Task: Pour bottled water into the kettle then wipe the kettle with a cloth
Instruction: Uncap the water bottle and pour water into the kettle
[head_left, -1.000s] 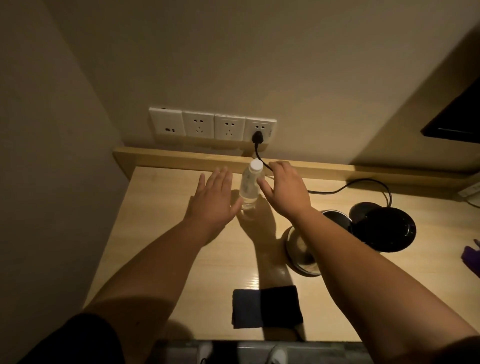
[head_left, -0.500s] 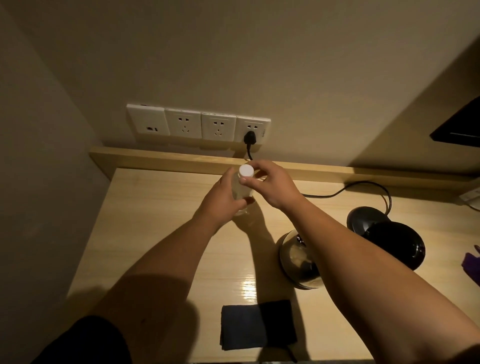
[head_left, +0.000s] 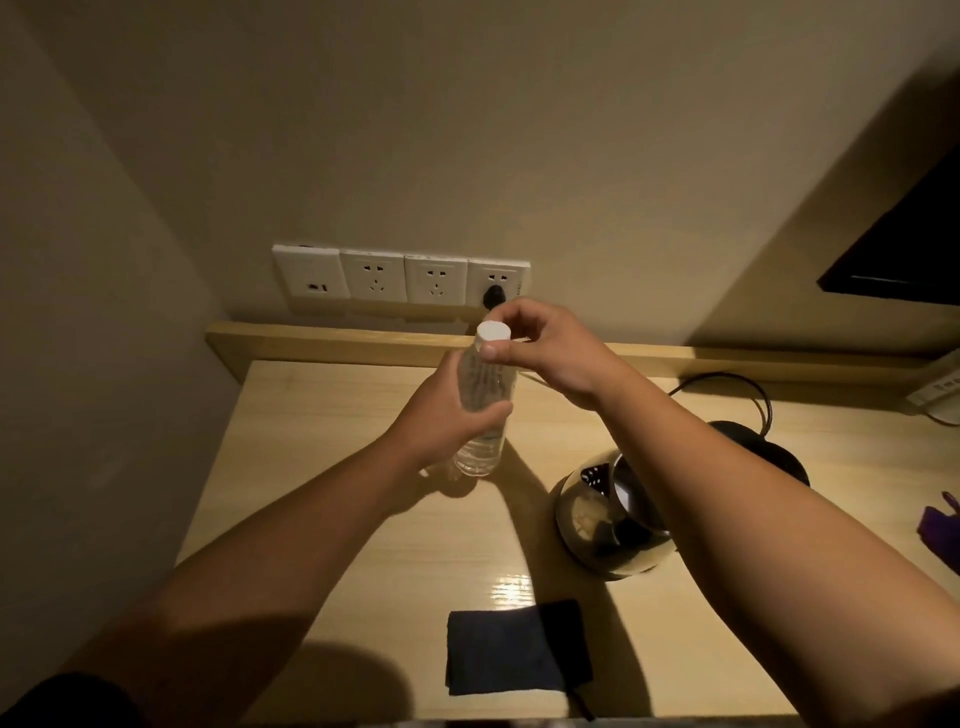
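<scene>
The desk (head_left: 332, 467) is pale wood with a raised ledge along the wall. On its right side stands the kettle (head_left: 602, 525), shiny metal with its lid open, partly hidden by the right forearm; behind it sits the black base (head_left: 779, 457), whose cord (head_left: 727, 379) loops back toward the wall. Near the front edge lies the cloth (head_left: 514, 649), dark, folded and flat, well apart from the kettle. Four white sockets (head_left: 400, 278) line the wall above the ledge, with a black plug (head_left: 493, 297) in the rightmost.

The bottle (head_left: 480, 415) is clear plastic, held tilted above the desk, left of the kettle and off the surface. The left hand (head_left: 447, 421) wraps its grip around the bottle's middle, thumb across the front. The right hand (head_left: 550, 348) pinches the white cap (head_left: 492, 332) between thumb and fingers, its grip narrow on the cap. The cap sits on the bottle's neck. At the far right edge lies something purple (head_left: 940, 525), too cut off to identify.
</scene>
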